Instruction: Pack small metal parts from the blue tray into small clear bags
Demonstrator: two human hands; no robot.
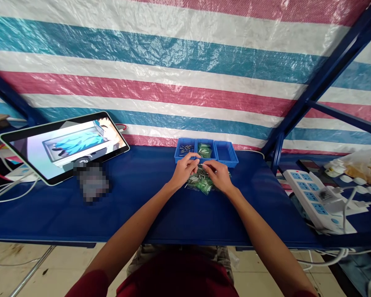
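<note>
My left hand (pixel 186 170) and my right hand (pixel 219 176) are close together over a pile on the blue table. The fingers of both are pinched, and what lies between the fingertips is too small to name. Beneath them is the pile of small clear and green plastic packets (pixel 204 186) mixed with thin metal pieces, partly hidden by my hands. Just behind stand blue bins (pixel 225 150) in a row. Slim metal pieces (pixel 186 149) like screws or pins lie in the left bin, and green-tinted packets (pixel 205 151) in the middle one.
A tablet (pixel 71 146) playing a video leans at the left, with a blurred dark object (pixel 94 182) in front of it. White power strips (pixel 311 194) with plugs and cables are at the right. Behind the table (pixel 136 206) hangs a striped sheet (pixel 160 86) between blue metal posts.
</note>
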